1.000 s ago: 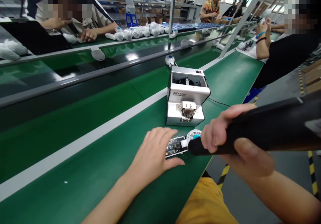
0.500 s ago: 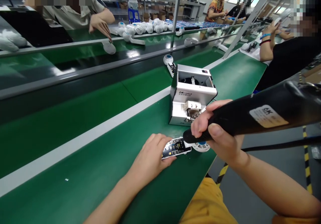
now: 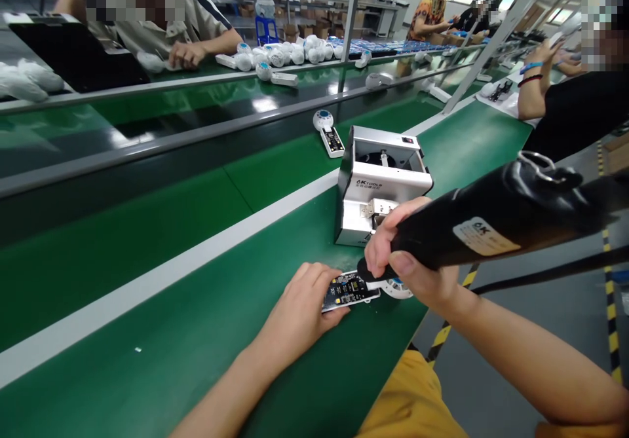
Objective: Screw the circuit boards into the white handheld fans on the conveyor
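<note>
My left hand (image 3: 307, 304) is closed around the handle end of a white handheld device (image 3: 352, 291) whose dark circuit board lies exposed, face up on the green bench. The device's round white head (image 3: 397, 288) points right, partly hidden under my right hand. My right hand (image 3: 410, 248) grips a black electric screwdriver (image 3: 462, 219) with a 6K label. Its nose slants down to the board near the neck of the device; my view does not show the bit or a screw. Just behind my right hand stands a silver screw feeder (image 3: 386, 179).
Another open white device (image 3: 328, 135) lies on the green conveyor belt (image 3: 196, 209) behind the feeder. Bagged white devices (image 3: 295, 53) are heaped across the line. A co-worker's hand (image 3: 187, 55) is at the far side; another person (image 3: 565, 97) works at right. A metal post (image 3: 484, 45) rises beyond the feeder.
The screwdriver's rear end has swung left and tilts up more, its nose still at the board. The device on the belt has slid left from behind the feeder. The co-worker's hand has drawn back leftward.
</note>
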Demonstrator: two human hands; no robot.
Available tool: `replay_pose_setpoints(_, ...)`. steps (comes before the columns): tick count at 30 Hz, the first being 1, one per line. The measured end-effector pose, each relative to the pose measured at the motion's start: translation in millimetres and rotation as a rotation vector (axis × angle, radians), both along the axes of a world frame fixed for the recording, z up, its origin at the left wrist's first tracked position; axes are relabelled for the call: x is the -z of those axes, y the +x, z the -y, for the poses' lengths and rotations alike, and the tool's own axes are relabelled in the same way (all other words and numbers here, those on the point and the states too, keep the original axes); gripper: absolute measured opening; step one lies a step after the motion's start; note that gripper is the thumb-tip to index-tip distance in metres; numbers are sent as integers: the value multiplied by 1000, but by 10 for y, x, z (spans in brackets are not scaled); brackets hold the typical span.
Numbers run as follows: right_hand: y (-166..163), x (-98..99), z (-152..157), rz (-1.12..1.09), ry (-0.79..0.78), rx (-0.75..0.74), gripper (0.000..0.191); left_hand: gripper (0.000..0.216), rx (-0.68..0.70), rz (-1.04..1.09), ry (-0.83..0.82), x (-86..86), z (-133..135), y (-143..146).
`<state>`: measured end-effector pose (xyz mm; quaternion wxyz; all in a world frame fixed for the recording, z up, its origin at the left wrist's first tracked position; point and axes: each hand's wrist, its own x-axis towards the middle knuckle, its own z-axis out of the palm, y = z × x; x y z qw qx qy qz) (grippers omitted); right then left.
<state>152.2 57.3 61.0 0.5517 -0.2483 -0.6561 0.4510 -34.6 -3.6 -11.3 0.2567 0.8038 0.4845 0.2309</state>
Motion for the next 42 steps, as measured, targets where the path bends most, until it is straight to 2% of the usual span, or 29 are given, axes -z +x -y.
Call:
replay_pose_setpoints(3,31,-80,24,-7,-6,-45,35,44,-7,-10,-10,-11,-3,1)
replay_pose_setpoints(5,67,-229,32,-63,-1,-23,32,45,-9,-22,-20,-20,-6,-1)
replay_pose_setpoints(9,138,-584,-34,-235,114,185,26,43,-8,-35,-24,-21,-15,-10)
replay_pose_setpoints(11,144,-649,-105,-253,161,242,26,42,-12,-35,-20,-8,-20,-16)
replay_pose_setpoints(18,59,-443,-198,-209,161,238,22,40,-5,-39,25,48,-19,-49)
replay_pose_setpoints(21,67,-525,-118,-189,107,194,24,40,-4,-32,25,39,-26,-49)
replay_pose_setpoints(24,81,-619,-87,-228,96,217,24,40,-3,-32,13,23,-33,-43)
replay_pose_setpoints(29,49,-519,-167,-208,132,248,23,40,-1,-39,6,17,-30,-46)
replay_pose_setpoints(32,46,-466,-170,-179,126,208,21,41,-2,-36,5,27,-32,-51)
replay_pose_setpoints(36,102,-543,-92,-226,49,186,19,41,0,-32,3,33,-36,-51)
replay_pose_setpoints(42,212,-639,-50,-279,68,231,22,41,-6,-40,8,39,-31,-61)
